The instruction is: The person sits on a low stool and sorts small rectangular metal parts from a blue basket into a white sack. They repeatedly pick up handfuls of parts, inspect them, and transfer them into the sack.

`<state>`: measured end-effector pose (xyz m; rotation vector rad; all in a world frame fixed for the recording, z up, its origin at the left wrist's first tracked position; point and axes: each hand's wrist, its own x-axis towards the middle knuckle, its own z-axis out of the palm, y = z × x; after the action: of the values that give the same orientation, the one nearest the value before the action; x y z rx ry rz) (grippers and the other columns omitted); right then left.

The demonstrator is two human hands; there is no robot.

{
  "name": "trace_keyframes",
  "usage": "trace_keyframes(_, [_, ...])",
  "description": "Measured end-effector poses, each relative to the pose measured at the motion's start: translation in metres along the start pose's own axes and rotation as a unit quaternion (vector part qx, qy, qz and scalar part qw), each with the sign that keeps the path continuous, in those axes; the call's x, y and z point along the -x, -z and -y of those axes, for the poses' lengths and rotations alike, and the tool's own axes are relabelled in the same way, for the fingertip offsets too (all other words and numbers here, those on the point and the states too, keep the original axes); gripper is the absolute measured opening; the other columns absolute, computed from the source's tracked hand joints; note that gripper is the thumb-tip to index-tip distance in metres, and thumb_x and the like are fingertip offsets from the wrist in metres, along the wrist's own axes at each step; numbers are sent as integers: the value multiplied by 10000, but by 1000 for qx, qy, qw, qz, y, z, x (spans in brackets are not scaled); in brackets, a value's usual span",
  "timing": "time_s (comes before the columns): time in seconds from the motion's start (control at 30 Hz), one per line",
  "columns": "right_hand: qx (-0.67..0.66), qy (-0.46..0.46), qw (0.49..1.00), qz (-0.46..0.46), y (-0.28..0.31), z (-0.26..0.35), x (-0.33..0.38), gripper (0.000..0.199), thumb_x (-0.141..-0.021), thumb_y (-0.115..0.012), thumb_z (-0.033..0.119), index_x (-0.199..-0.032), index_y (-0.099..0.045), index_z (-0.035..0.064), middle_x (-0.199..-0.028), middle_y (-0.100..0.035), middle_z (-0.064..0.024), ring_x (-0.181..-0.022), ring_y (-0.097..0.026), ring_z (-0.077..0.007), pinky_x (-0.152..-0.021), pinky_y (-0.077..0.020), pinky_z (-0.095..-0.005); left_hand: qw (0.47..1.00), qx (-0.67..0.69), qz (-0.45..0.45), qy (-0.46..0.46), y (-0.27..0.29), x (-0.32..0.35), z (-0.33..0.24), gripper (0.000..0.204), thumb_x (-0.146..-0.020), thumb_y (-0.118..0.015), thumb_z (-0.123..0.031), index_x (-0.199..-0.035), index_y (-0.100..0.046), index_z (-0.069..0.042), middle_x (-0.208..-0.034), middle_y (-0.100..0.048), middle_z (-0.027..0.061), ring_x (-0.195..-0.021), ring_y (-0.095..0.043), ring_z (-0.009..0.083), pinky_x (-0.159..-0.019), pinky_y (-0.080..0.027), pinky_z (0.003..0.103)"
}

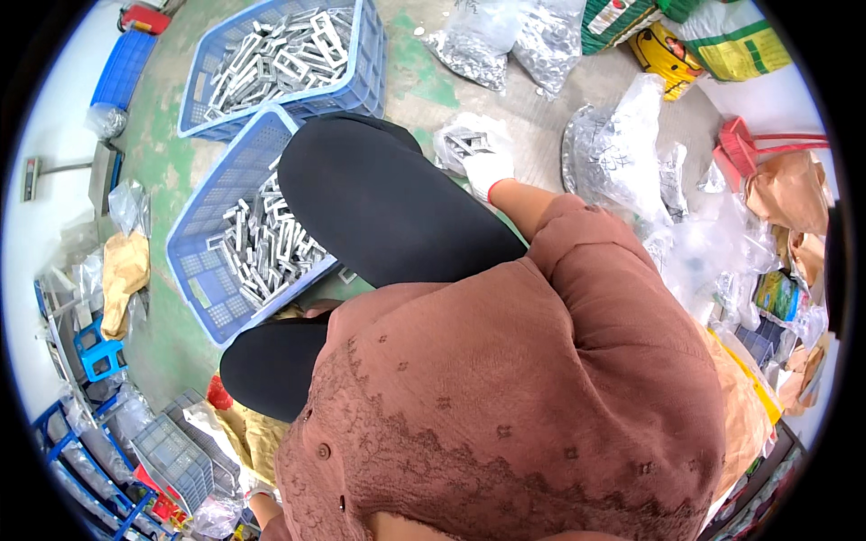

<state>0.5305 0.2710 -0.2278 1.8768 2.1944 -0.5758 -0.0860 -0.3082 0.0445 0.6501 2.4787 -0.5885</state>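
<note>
The floor (167,144) is worn concrete with patches of green paint; a pale wall (41,108) curves along the left, and bags and wrappings crowd the right side. The person sits low, knees in black trousers, torso in a brownish-pink blouse; the right hand (490,169), in a white glove with a red cuff, reaches down past the knee to a small clear plastic bag (469,140) lying on the floor just ahead of the knees; the fingers rest on the bag, but whether they pinch it or lie loose cannot be told. The bag holds small grey metal pieces; it is crumpled and open-looking at the top. The left hand is hidden. Two blue plastic crates (207,279) stand to the left, one beyond the other (365,77); both hold heaps of silvery rectangular metal frames (262,243). Larger clear bags of metal parts (613,153) lie further right and ahead.
</note>
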Motion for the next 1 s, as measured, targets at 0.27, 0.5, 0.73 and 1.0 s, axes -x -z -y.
trace_keyframes(0.27, [55,124,988,-67,77,0,25,210,-899,-544,253,-905,-729,155,-879,-720,-133,-850,-695,-346,-696,-522,-486,989,-149,17,-20,9,5,7,329,-919,-613,-271,-1174,-681,-75,-1162,-685,153,-1066,-656,284,-856,-543,393])
trace_keyframes(0.5, [24,158,983,-91,95,-29,61,165,-820,-567,206,-852,-726,176,-832,-710,-114,-825,-692,-338,-624,-500,-500,999,4,-16,-35,53,5,-62,426,-928,-583,-135,-1336,-563,-13,-1252,-656,159,-1130,-631,300,-962,-504,379])
trace_keyframes(0.73, [-113,87,981,132,126,-27,59,546,-900,-522,587,-957,-758,97,-1006,-716,-197,-985,-663,-389,-878,-496,-446,936,341,-1,83,74,15,-64,377,-929,-547,-298,-1206,-678,-78,-1271,-650,133,-1126,-643,316,-928,-505,364])
trace_keyframes(1.0, [-258,-235,932,92,90,-69,-37,868,-817,-565,740,-1313,-633,31,-1352,-599,-233,-1261,-583,-335,-1030,-446,-394,982,189,14,-25,58,17,-22,396,-948,-557,-339,-1182,-677,-42,-1193,-673,113,-1055,-654,230,-871,-521,352])
